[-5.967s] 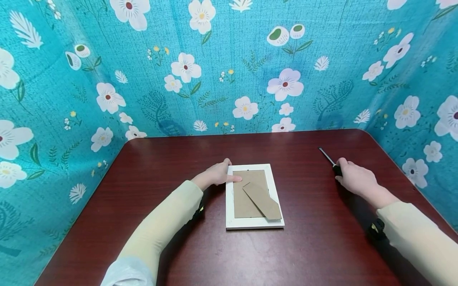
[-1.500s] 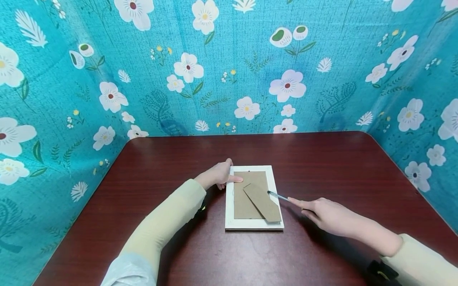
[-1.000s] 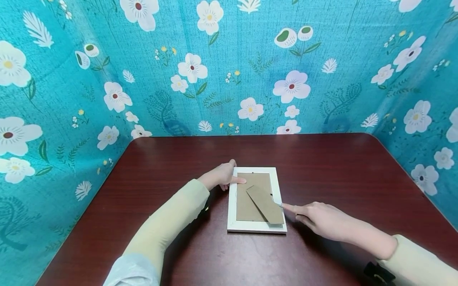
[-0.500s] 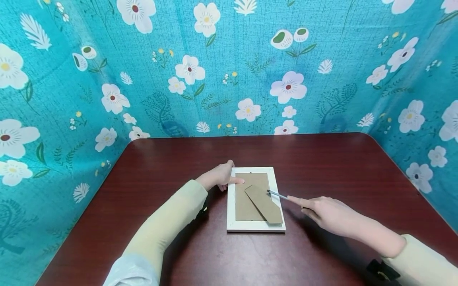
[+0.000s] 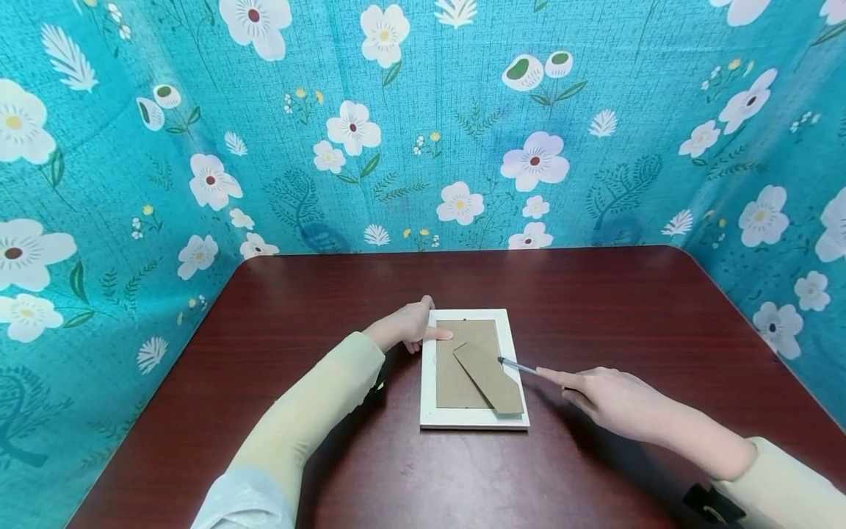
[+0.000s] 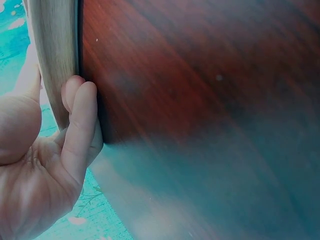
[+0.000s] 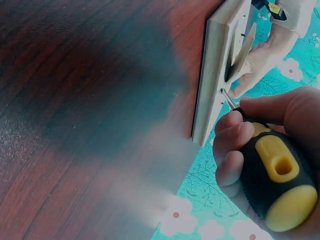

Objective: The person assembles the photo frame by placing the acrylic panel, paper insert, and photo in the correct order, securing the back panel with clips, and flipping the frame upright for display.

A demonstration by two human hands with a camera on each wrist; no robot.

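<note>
A white picture frame [image 5: 428, 382] lies face down on the table, its brown backing board [image 5: 449, 375] and slanted easel leg [image 5: 489, 380] facing up. My left hand [image 5: 405, 325] holds the frame's left side, thumb on the backing and fingers against the outer edge; the left wrist view shows those fingers [image 6: 80, 130] bent at the wooden side. In my right hand [image 5: 615, 400] is a screwdriver [image 5: 521, 366] with a black and yellow handle [image 7: 277, 160]. Its tip is at the right inner edge of the backing, beside the leg. Whether the tip touches a tab is too small to tell.
The dark red-brown table [image 5: 317, 308] extends around the frame on all sides. Behind it and at both sides hangs a turquoise floral curtain [image 5: 396, 147]. A dark strap [image 5: 714, 505] is on the right wrist.
From the table's right side, my right hand has brought the screwdriver left to the frame. Its tip dipped toward the right border, then came back to the backing's edge. The left hand stays put.
</note>
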